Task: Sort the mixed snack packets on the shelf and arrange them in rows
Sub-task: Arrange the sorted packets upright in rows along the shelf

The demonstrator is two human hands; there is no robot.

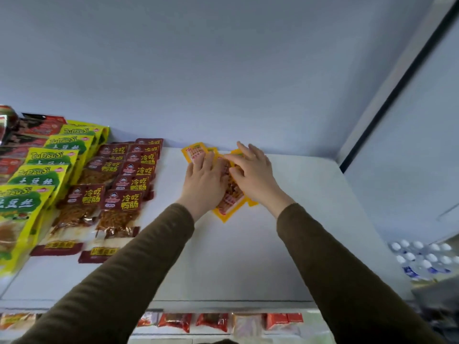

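Your left hand (204, 181) is lying flat, fingers together, pressing on the orange packets (229, 194) at the far middle of the shelf (248, 244). Your right hand (253, 170) is resting on the same pile just beside it, fingers spread and curled — whether it is gripping a packet you cannot tell. To the left, dark red packets (116, 189) are lying in overlapping rows, and farther left yellow-green packets (47, 170) are doing the same — well apart from the pile.
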